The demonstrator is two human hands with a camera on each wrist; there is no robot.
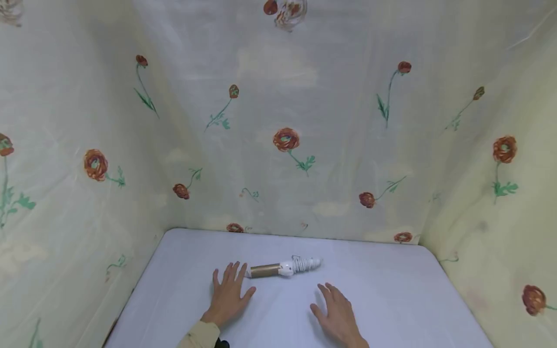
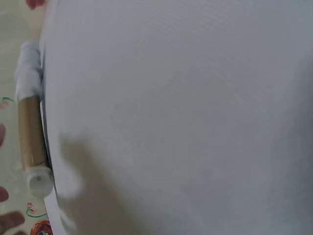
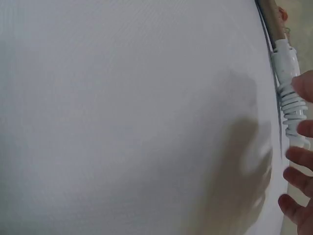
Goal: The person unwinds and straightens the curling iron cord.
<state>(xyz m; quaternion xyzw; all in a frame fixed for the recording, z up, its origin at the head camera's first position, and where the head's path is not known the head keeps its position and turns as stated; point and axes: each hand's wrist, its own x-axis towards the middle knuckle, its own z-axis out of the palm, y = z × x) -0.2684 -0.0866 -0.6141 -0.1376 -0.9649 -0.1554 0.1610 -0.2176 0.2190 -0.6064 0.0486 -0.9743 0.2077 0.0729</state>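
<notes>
A curling iron (image 1: 282,268) lies crosswise on the white table, with a gold barrel on the left and a white handle (image 3: 286,63) on the right. White cord (image 1: 306,264) is wound in several turns round the handle. At the barrel's capped end (image 2: 40,182) is my left hand (image 1: 228,296), its fingers spread and its fingertips close to the cap. My right hand (image 1: 337,311) hovers on the near side of the handle, fingers loosely bent and apart, holding nothing. In the right wrist view, its fingertips (image 3: 299,156) overlap the wound cord.
The white-covered table (image 1: 383,285) has rounded far corners. Pale curtains printed with red flowers (image 1: 339,121) hang close behind it and along both sides. A sleeve cuff (image 1: 202,333) and a small black object (image 1: 223,343) show at my left wrist.
</notes>
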